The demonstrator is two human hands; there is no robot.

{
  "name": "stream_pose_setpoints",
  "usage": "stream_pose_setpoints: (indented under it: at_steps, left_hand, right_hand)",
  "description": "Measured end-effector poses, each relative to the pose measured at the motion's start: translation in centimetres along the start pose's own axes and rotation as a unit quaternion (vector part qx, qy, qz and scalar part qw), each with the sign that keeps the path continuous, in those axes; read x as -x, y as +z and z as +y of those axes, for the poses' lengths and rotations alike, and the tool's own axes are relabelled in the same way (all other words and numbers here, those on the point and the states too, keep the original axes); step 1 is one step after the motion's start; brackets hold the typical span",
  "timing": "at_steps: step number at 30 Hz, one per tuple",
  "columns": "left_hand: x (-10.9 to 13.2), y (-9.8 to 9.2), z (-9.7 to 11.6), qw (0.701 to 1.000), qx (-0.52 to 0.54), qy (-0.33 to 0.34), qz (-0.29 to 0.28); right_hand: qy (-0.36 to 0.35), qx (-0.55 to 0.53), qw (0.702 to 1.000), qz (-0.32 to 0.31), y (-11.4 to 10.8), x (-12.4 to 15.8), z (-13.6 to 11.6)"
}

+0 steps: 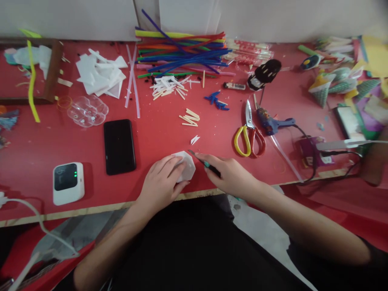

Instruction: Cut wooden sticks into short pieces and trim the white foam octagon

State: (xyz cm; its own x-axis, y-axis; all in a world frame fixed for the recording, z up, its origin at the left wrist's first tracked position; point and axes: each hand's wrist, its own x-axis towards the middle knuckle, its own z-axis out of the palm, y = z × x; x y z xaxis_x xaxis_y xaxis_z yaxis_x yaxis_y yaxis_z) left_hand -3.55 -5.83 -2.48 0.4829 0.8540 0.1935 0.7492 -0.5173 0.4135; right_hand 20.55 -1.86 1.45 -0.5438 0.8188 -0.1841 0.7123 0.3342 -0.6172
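My left hand (162, 181) presses down on a small white foam piece (187, 166) with angled edges, near the front edge of the red table (157, 133). My right hand (228, 174) is closed around a craft knife (203, 161) with a teal grip. The blade tip points left and sits just above the right edge of the white piece. Two tiny white offcuts (195, 140) lie a little behind it.
A black phone (119, 146) and a white device with green lights (68, 182) lie to the left. Yellow-and-red scissors (250, 135), a blue glue gun (271, 122) and cables sit to the right. Coloured pipe cleaners (182, 52), white foam scraps (100, 74) and sticks (190, 117) lie behind.
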Motion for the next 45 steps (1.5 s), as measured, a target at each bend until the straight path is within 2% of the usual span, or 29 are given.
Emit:
stream_pose_setpoints:
  at_steps: [8,10,14,16,18,24,33,45]
  left_hand:
    - [-0.2,0.0,0.4,1.0,-0.007,0.0,0.005]
    - [0.0,0.0,0.4,0.998,0.0,-0.024,0.049]
    - [0.5,-0.1,-0.3,0.973,0.045,-0.113,0.194]
    - [0.7,-0.2,-0.7,0.966,0.052,-0.131,0.217]
    - [0.8,-0.3,-1.0,0.967,0.057,-0.132,0.211]
    - [1.0,0.2,-0.3,0.983,0.069,-0.104,0.132]
    - [1.0,0.7,-0.2,0.983,0.06,-0.109,0.138]
    - [0.6,0.8,0.4,0.988,0.085,-0.087,0.094]
  right_hand:
    - [0.005,0.015,1.0,-0.022,-0.4,-0.6,-0.6]
    - [0.007,0.012,1.0,-0.025,-0.4,-0.6,-0.6]
    - [0.008,0.007,1.0,-0.022,-0.5,-0.6,-0.5]
    - [0.008,0.004,1.0,-0.02,-0.5,-0.6,-0.5]
    - [0.009,0.001,1.0,-0.019,-0.5,-0.6,-0.6]
    - [0.013,0.007,0.999,-0.03,-0.6,-0.9,-0.8]
    - [0.009,0.018,0.999,-0.029,-0.8,-0.9,-0.8]
    - [-0.003,0.012,1.0,-0.022,-0.9,-1.1,-0.7]
